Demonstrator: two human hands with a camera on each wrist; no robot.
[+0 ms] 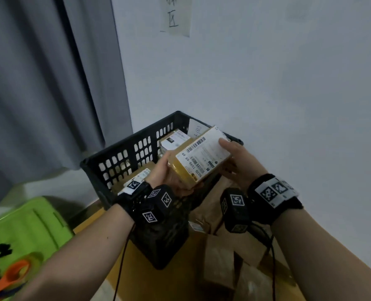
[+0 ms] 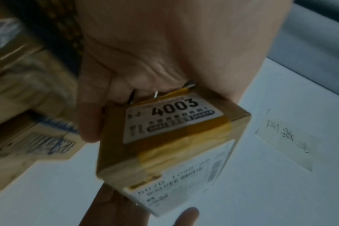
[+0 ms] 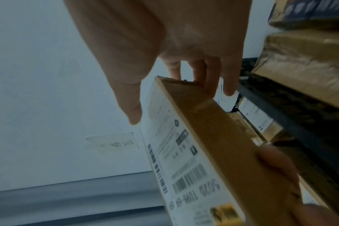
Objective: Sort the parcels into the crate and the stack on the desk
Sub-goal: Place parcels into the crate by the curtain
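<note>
Nearest the camera, crumpled brown paper parcels [image 1: 230,255] lie in a loose heap on the yellowish surface [image 1: 136,276], their wrapping creased and matt; to the left sits a glossy green lid [image 1: 28,224] with an orange scoop-like thing on it. Above the heap both hands hold one small cardboard box [image 1: 199,157], a crisp-edged rectangular carton sealed with shiny yellow tape and carrying a white barcode label on its top face. The left hand [image 1: 165,170] cups the near end, palm against the end face, which in the left wrist view bears a small sticker reading 4003, fingers curled under it. The right hand [image 1: 236,161] grips the far end, thumb pressed flat on the label and fingers wrapped beneath. The box hangs tilted over the right rim of the black plastic crate [image 1: 123,161], clear of the rim itself. The crate has perforated lattice walls and already contains several labelled cartons [image 1: 173,141], with free room above them. The crate's far corner stands close against a plain pale wall [image 1: 288,83], where a taped paper note [image 1: 175,16] with handwritten characters hangs, and a grey curtain [image 1: 45,83] falls in soft folds at left.
</note>
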